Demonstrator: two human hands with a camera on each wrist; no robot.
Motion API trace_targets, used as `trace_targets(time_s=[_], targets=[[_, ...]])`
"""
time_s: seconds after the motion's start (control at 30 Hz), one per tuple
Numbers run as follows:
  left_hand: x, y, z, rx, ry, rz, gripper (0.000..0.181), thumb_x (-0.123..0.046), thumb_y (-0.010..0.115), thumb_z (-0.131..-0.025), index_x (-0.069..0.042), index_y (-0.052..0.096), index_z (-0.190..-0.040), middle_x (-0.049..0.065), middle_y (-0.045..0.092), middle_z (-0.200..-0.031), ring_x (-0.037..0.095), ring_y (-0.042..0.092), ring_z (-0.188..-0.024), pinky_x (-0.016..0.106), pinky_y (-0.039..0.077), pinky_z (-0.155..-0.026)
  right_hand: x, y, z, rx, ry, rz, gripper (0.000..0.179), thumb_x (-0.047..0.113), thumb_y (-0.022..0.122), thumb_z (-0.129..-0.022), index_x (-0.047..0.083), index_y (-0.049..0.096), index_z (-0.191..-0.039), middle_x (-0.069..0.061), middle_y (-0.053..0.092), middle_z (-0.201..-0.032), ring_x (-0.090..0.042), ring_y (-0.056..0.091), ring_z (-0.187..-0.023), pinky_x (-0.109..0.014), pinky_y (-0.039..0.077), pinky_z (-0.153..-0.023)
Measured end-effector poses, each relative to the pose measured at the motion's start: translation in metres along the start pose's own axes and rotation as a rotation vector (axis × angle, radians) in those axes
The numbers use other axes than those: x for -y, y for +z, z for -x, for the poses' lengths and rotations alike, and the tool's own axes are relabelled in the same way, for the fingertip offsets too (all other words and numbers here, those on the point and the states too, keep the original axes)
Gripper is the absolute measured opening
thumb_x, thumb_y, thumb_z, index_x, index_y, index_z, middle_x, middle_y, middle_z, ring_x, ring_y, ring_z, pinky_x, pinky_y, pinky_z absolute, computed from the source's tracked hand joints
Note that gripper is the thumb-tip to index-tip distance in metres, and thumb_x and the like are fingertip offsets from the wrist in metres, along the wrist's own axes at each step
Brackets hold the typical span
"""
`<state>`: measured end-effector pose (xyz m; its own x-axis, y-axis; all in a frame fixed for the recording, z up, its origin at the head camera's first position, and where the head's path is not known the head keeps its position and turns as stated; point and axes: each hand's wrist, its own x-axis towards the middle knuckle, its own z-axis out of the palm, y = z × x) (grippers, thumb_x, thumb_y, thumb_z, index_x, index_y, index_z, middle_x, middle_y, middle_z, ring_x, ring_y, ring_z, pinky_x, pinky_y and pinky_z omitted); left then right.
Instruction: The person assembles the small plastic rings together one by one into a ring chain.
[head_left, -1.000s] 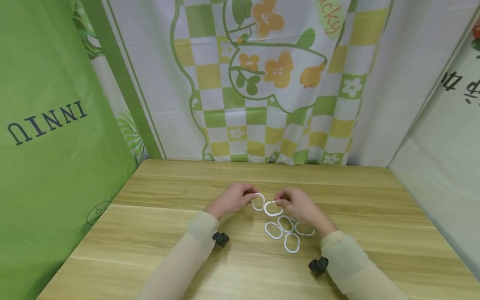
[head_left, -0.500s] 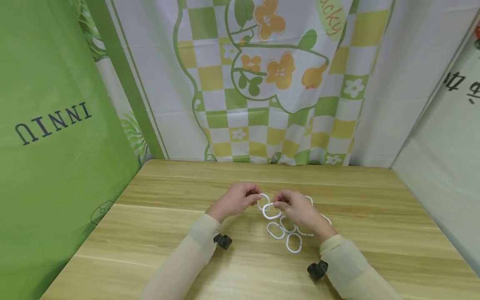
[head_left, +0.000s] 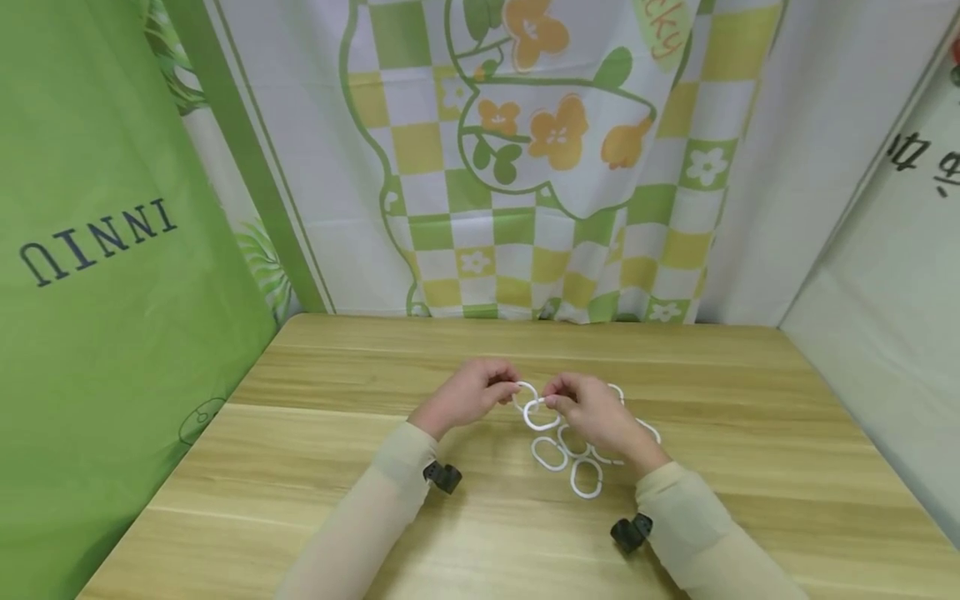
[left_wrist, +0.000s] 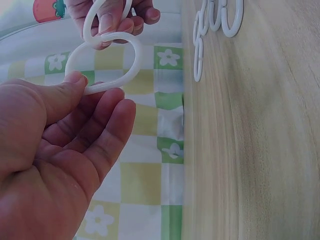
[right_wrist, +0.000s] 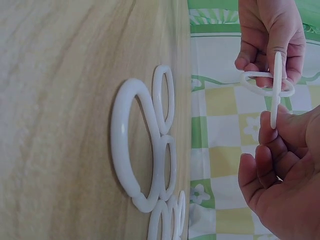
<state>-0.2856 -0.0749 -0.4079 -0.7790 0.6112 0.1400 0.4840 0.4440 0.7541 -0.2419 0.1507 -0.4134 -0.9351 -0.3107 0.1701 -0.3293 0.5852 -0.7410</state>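
Observation:
My left hand pinches a white oval plastic curtain ring between thumb and fingertips, above the wooden table. Facing it, my right hand pinches a second white curtain ring by its lower edge, as the right wrist view shows. The two rings cross each other between the hands, one set nearly square to the other. In the left wrist view, the right thumb lies close to where they cross. Several more white curtain rings lie flat on the table, just below the right hand.
The loose rings lie close together, and the right hand and forearm partly cover some of them in the head view. A wooden table spreads under both arms. A checked curtain hangs behind it, with a green cloth at the left.
The two held rings were side by side a second ago; the left hand's ring has moved right and they now cross. The right hand has shifted slightly left. The rings on the table stay put.

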Motion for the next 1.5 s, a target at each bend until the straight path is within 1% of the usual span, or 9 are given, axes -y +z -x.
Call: trace_targets(time_s=[0.07, 0.27, 0.57, 0.73, 0.87, 1.0, 1.2, 1.3, 1.5], targets=[[0.000, 0.000, 0.000, -0.001, 0.005, -0.002, 0.017, -0.013, 0.059, -0.099, -0.001, 0.067, -0.108, 0.008, 0.069, -0.093, 0.018, 0.065, -0.082, 0.029, 0.055, -0.070, 0.000, 0.000, -0.001, -0.005, 0.004, 0.001, 0.005, 0.011, 0.063, -0.096, 0.008, 0.066, -0.093, -0.010, 0.065, -0.085, -0.016, 0.053, -0.070, -0.033, 0.045, -0.063], [-0.001, -0.001, -0.001, 0.020, 0.013, 0.045, 0.020, -0.016, 0.058, -0.100, 0.000, 0.066, -0.109, 0.011, 0.069, -0.095, 0.024, 0.066, -0.085, 0.033, 0.055, -0.075, -0.002, -0.001, -0.003, -0.024, 0.011, -0.001, 0.005, 0.010, 0.063, -0.096, 0.007, 0.066, -0.094, -0.006, 0.064, -0.084, -0.015, 0.054, -0.072, -0.033, 0.045, -0.065], [0.008, -0.008, 0.002, 0.088, 0.026, 0.047, 0.019, -0.019, 0.064, -0.097, -0.006, 0.066, -0.110, -0.004, 0.066, -0.096, 0.012, 0.062, -0.088, 0.030, 0.051, -0.077, -0.001, -0.004, -0.004, -0.096, 0.048, -0.002, 0.010, 0.012, 0.061, -0.097, 0.005, 0.067, -0.101, -0.006, 0.066, -0.090, -0.017, 0.058, -0.081, -0.036, 0.048, -0.074], [0.002, -0.002, 0.000, 0.054, 0.039, -0.003, 0.022, -0.033, 0.062, -0.098, -0.013, 0.069, -0.104, -0.005, 0.067, -0.091, 0.010, 0.061, -0.081, 0.028, 0.051, -0.072, 0.000, -0.002, -0.005, -0.119, 0.065, -0.022, 0.012, 0.014, 0.062, -0.097, 0.008, 0.068, -0.105, -0.001, 0.066, -0.092, -0.017, 0.059, -0.082, -0.035, 0.048, -0.073], [0.001, 0.003, -0.001, 0.027, 0.013, 0.004, 0.019, -0.031, 0.061, -0.099, -0.014, 0.069, -0.100, 0.005, 0.069, -0.091, 0.012, 0.059, -0.075, 0.029, 0.050, -0.067, 0.002, 0.000, -0.006, -0.140, 0.055, -0.036, 0.012, 0.016, 0.062, -0.097, 0.009, 0.069, -0.105, -0.001, 0.066, -0.091, -0.017, 0.059, -0.082, -0.035, 0.048, -0.073], [0.003, 0.003, 0.000, -0.002, -0.032, 0.021, 0.017, -0.029, 0.059, -0.100, -0.014, 0.067, -0.098, 0.009, 0.068, -0.090, 0.013, 0.056, -0.072, 0.029, 0.049, -0.063, 0.002, -0.001, -0.008, -0.134, 0.050, -0.037, 0.015, 0.020, 0.062, -0.098, 0.008, 0.068, -0.105, -0.002, 0.066, -0.094, -0.019, 0.060, -0.086, -0.037, 0.048, -0.076], [0.007, -0.003, -0.001, -0.047, -0.042, 0.021, 0.025, -0.029, 0.060, -0.099, -0.005, 0.068, -0.103, 0.002, 0.064, -0.085, 0.014, 0.054, -0.072, 0.029, 0.048, -0.064, -0.016, -0.014, -0.018, -0.155, 0.064, -0.034, 0.018, 0.019, 0.060, -0.099, 0.003, 0.067, -0.106, -0.008, 0.067, -0.096, -0.023, 0.059, -0.089, -0.036, 0.047, -0.077], [0.008, -0.006, 0.000, -0.058, -0.043, 0.017, 0.024, -0.027, 0.061, -0.099, -0.005, 0.068, -0.103, 0.000, 0.063, -0.084, 0.014, 0.054, -0.072, 0.029, 0.047, -0.063, -0.030, -0.021, -0.025, -0.155, 0.108, -0.029, 0.019, 0.014, 0.059, -0.099, -0.002, 0.066, -0.107, -0.012, 0.067, -0.097, -0.024, 0.059, -0.089, -0.035, 0.046, -0.076], [0.008, -0.007, -0.001, -0.065, -0.015, -0.007, 0.016, -0.024, 0.063, -0.098, -0.009, 0.068, -0.097, -0.003, 0.063, -0.082, 0.012, 0.055, -0.072, 0.028, 0.047, -0.064, -0.055, -0.033, -0.038, -0.095, 0.184, 0.089, 0.019, 0.012, 0.058, -0.096, -0.002, 0.065, -0.106, -0.015, 0.066, -0.097, -0.027, 0.059, -0.088, -0.039, 0.046, -0.079]])
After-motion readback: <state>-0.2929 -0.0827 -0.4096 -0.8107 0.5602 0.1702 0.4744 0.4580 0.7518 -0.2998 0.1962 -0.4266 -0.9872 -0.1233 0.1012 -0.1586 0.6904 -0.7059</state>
